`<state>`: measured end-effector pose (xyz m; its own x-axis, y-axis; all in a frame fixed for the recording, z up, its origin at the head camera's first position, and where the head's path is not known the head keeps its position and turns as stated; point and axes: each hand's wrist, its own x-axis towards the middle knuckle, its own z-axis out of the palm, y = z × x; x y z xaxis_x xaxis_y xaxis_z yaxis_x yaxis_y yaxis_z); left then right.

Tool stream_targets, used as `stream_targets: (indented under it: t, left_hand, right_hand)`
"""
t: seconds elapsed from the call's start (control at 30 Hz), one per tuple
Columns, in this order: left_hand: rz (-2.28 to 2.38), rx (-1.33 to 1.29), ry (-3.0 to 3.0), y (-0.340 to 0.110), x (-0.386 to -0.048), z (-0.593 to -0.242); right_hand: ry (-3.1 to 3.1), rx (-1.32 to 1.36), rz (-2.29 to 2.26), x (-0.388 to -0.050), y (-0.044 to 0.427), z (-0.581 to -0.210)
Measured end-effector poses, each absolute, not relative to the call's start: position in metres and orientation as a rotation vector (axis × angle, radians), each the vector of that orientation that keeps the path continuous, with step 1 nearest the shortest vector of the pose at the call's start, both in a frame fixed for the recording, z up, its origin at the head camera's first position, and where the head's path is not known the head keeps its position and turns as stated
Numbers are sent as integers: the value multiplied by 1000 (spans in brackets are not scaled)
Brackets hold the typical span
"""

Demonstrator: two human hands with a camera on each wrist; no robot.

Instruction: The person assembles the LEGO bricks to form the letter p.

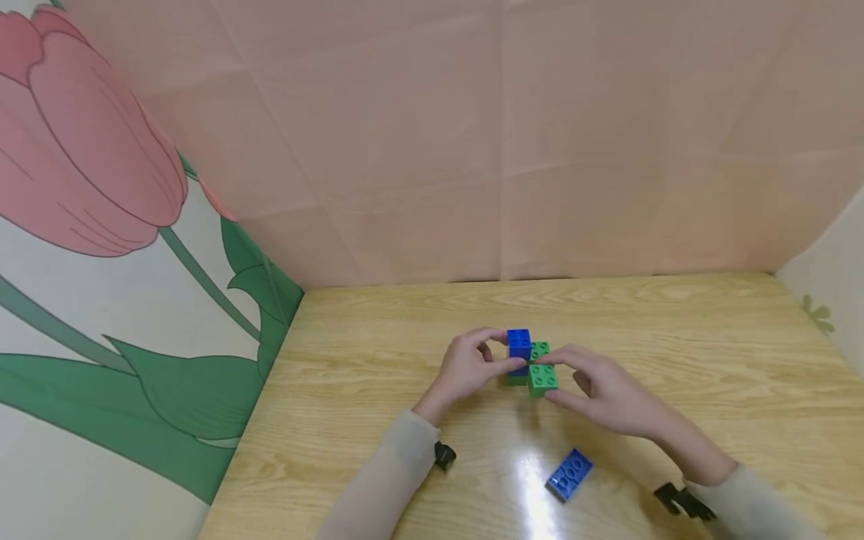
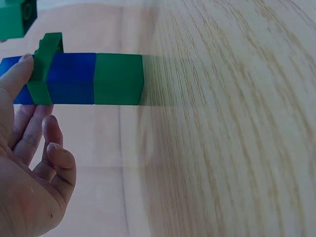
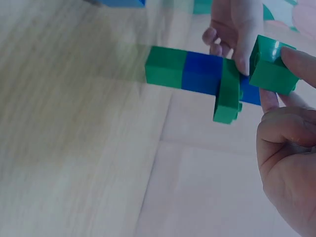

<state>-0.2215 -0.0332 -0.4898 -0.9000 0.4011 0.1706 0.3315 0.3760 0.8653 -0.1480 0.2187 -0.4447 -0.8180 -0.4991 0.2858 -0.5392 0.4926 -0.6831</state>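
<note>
A stack of toy building bricks stands upright on the table: a green brick [image 2: 118,79] at the bottom, a blue brick [image 2: 71,79] over it, then a thin green plate [image 3: 227,91] jutting out to one side, and a blue brick [image 1: 518,342] on top. My left hand [image 1: 468,366] pinches the stack near its top between thumb and fingers. My right hand [image 1: 614,394] pinches a loose green brick [image 1: 543,381] with studs facing up. In the right wrist view that brick is apart from the plate, at about the level of the top blue brick.
A blue eight-stud brick [image 1: 569,475] lies on the wooden table [image 1: 378,322], nearer to me than the stack. Behind the table hangs a pink cloth backdrop [image 1: 499,150], and a tulip-printed panel [image 1: 101,150] stands at the left.
</note>
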Motion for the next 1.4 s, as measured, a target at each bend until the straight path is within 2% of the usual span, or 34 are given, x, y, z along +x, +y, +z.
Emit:
stream_targets:
  t: [0.83, 1.4]
  left_hand:
    - [1591, 664, 2537, -33, -222, -491]
    - [1556, 626, 2543, -33, -223, -490]
  right_hand:
    - [-2676, 728, 1187, -185, 244, -446]
    - [-2699, 817, 1053, -194, 247, -442]
